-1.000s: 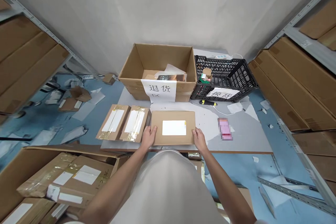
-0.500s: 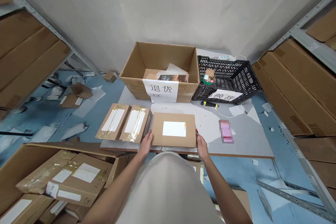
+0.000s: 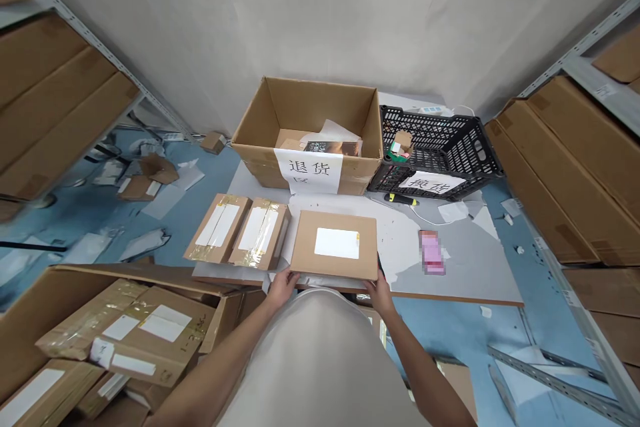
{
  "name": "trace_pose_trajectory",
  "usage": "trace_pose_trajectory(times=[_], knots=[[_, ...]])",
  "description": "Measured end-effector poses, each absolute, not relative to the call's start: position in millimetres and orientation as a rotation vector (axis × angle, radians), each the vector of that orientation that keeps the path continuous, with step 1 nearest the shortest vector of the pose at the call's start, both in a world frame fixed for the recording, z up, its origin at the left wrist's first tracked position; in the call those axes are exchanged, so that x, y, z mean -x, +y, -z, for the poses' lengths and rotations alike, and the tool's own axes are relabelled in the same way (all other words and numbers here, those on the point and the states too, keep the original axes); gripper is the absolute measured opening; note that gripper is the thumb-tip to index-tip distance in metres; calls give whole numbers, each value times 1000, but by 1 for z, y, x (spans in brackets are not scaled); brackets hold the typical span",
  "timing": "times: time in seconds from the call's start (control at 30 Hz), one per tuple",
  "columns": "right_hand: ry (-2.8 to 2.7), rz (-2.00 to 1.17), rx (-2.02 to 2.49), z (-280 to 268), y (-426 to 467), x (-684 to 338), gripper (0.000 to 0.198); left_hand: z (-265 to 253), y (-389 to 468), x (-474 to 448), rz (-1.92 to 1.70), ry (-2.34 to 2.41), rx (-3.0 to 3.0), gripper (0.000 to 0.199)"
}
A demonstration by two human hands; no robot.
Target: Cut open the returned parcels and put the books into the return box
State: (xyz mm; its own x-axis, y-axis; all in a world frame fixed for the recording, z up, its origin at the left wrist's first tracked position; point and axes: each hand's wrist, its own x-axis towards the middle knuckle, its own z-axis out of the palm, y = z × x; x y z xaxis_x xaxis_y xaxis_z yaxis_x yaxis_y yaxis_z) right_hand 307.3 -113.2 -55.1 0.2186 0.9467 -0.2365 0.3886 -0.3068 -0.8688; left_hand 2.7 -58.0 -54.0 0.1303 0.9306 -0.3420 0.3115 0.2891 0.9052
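A flat cardboard box (image 3: 309,240) with a white label lies near the table's front edge, in front of my body. At its near left corner my left hand (image 3: 283,285) grips the edge, fingers partly under it. My right hand (image 3: 381,292) grips the near right corner. Beside that corner a small dark object shows next to my right fingers; its kind is hidden. Two taped, labelled cardboard boxes, the outer one (image 3: 205,250) and the inner one (image 3: 281,240), stand side by side to the left.
A large open carton (image 3: 250,163) with a paper sign holds a dark printed item and paper. Right of it is a black plastic crate (image 3: 445,147). A black-and-yellow handheld tool (image 3: 401,199) and a pink blurred item (image 3: 431,252) lie on the table (image 3: 475,280). Parcels fill a carton (image 3: 65,269) at lower left.
Both hands have slid from the box's sides to its near corners. The box has shifted slightly right, and its near edge looks a little raised. The view has moved slightly.
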Motion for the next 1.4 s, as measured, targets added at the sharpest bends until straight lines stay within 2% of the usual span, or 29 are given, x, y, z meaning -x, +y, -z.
trace_pose_trajectory(times=[0.17, 0.3, 0.4, 0.5, 0.77, 0.93, 1.13, 1.4], knots=[[-1213, -1066, 1825, 38, -95, -334, 42, 18, -37, -20, -675, 1414, -1394, 32], [-1330, -893, 1854, 4, -67, -346, 44, -21, -20, -27, -735, 1510, -1573, 37], [-1429, -793, 1932, -21, -55, -347, 45, -39, -10, -28, -829, 1560, -1518, 41], [-1506, -821, 2002, -34, -51, -341, 47, -44, 0, -25, -808, 1629, -1436, 47], [-1391, -901, 2004, -25, -44, -326, 53, -25, 17, -16, -737, 1662, -1361, 50], [-1232, -995, 1898, -11, -54, -329, 57, -8, 4, -9, -813, 1596, -1277, 48], [-1151, -1049, 1777, 14, -75, -341, 52, 16, -21, 3, -887, 1425, -989, 60], [-1336, -1203, 1773, 49, -102, -334, 50, 37, -48, 3, -685, 1276, -1267, 44]])
